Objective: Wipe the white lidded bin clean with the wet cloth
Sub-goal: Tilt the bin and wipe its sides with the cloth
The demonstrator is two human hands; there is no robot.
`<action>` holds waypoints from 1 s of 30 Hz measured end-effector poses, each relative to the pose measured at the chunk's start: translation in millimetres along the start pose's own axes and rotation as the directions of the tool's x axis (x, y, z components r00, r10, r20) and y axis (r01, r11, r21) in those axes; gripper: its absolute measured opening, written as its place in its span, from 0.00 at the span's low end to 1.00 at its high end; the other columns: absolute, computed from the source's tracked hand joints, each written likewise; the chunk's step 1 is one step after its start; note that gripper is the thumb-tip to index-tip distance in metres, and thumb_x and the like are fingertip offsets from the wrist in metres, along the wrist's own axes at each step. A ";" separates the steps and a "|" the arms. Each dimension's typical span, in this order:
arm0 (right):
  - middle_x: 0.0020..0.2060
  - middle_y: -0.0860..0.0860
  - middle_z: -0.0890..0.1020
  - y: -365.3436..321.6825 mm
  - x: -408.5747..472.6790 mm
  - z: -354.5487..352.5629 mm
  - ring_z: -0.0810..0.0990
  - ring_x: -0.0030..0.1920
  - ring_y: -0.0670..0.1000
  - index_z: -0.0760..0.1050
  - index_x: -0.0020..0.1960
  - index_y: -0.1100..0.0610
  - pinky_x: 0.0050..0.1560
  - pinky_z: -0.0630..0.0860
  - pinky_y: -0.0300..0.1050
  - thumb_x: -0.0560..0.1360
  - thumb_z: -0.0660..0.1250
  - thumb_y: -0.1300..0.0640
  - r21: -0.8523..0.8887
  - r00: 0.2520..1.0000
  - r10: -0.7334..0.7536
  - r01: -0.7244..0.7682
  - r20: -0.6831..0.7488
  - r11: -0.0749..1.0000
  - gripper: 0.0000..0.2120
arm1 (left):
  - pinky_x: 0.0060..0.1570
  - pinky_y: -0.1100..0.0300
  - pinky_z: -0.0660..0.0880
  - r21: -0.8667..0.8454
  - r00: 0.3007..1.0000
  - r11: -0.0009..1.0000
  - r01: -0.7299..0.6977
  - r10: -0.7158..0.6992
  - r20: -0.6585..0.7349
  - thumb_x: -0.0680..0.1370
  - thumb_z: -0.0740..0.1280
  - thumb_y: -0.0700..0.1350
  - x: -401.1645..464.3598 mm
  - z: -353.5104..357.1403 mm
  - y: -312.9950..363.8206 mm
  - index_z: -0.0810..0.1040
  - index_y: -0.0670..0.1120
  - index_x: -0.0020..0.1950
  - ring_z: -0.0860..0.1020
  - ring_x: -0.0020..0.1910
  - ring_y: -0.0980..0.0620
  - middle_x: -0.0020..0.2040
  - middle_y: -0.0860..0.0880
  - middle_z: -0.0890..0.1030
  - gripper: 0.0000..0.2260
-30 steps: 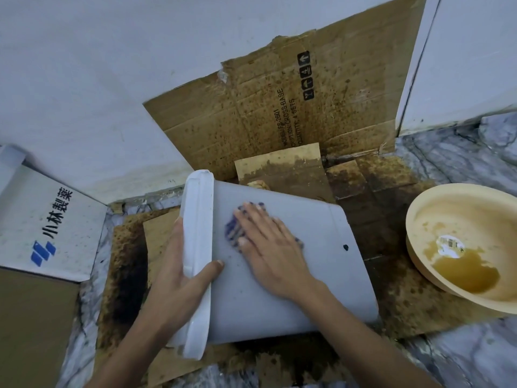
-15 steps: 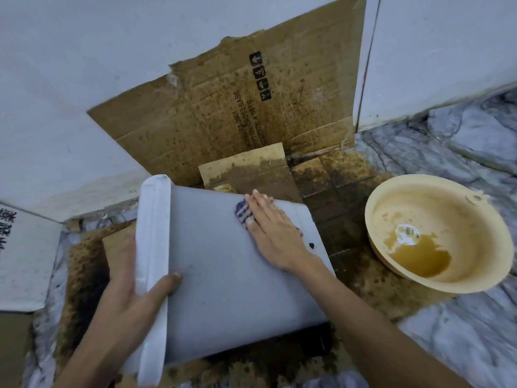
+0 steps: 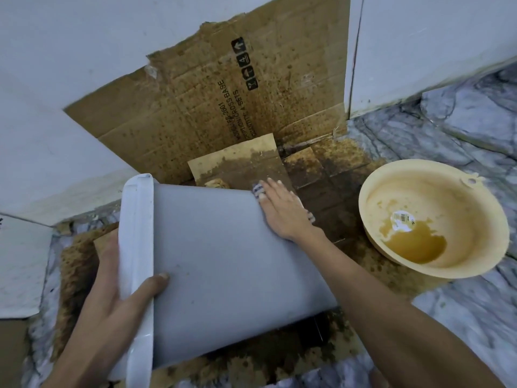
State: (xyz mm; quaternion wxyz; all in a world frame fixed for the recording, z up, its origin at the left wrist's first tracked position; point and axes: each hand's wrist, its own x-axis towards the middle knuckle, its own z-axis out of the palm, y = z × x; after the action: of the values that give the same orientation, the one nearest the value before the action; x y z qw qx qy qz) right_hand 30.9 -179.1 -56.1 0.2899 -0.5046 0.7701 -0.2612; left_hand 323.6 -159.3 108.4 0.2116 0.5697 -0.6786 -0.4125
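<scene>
From the head view, the white bin [image 3: 223,261] lies on its side on stained cardboard [image 3: 212,107] over the floor, its lid [image 3: 137,247] toward nine o'clock and its base toward three. Our left hand [image 3: 112,298] grips the lid rim, thumb hooked over onto the bin wall. Our right hand [image 3: 282,211] lies flat, fingers straight, pressing the wet cloth [image 3: 258,189] against the far corner at about one o'clock; only striped edges of the cloth show. A yellow basin [image 3: 436,219] of brown water sits at three o'clock, just beside. To wipe well, we judge: keep the palm flat, brace the rim firmly so the bin cannot roll, and overlap strokes down the base edge.
</scene>
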 end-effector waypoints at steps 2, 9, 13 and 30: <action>0.80 0.45 0.48 -25.4 -19.9 10.3 0.44 0.79 0.46 0.47 0.81 0.47 0.78 0.41 0.49 0.84 0.44 0.47 -0.020 0.991 -0.127 0.126 -0.040 0.992 0.25 | 0.46 0.67 0.67 0.004 0.999 1.000 0.023 -0.023 -0.035 0.78 0.73 0.45 0.2 2.3 1.7 0.61 0.77 0.68 0.74 0.48 0.67 0.53 0.80 0.71 0.34; 0.80 0.44 0.47 16.1 -89.3 9.0 0.44 0.79 0.44 0.45 0.81 0.47 0.78 0.42 0.47 0.84 0.43 0.46 -0.029 0.998 0.017 -0.019 -0.062 0.999 0.25 | 0.41 0.74 0.68 0.000 0.997 0.999 0.052 -0.052 -0.064 0.79 0.71 0.43 -7.8 8.2 19.9 0.58 0.73 0.69 0.68 0.43 0.85 0.52 0.77 0.66 0.33; 0.81 0.47 0.47 19.9 -46.7 -3.3 0.44 0.80 0.47 0.45 0.81 0.50 0.77 0.40 0.52 0.84 0.42 0.45 0.002 0.981 0.194 -0.194 -0.023 0.981 0.26 | 0.39 0.76 0.68 -0.022 0.998 0.998 0.065 -0.065 -0.016 0.80 0.70 0.43 -11.4 5.2 16.4 0.57 0.65 0.80 0.68 0.43 0.87 0.56 0.78 0.65 0.35; 0.76 0.37 0.55 -37.9 -136.9 18.9 0.47 0.74 0.30 0.59 0.78 0.47 0.77 0.45 0.37 0.83 0.49 0.46 0.176 0.977 -0.207 0.213 -0.054 0.961 0.24 | 0.59 0.38 0.76 -0.024 0.996 0.996 0.087 -0.087 0.005 0.66 0.67 0.52 -12.7 -5.2 14.0 0.57 0.67 0.79 0.76 0.61 0.46 0.68 0.54 0.74 0.42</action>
State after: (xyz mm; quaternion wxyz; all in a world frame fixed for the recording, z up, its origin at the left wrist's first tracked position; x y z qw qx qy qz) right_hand 112.2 -67.4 -17.9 0.2917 -0.5505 0.6902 -0.3681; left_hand 322.5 -148.8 124.8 0.1990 0.5951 -0.6486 -0.4308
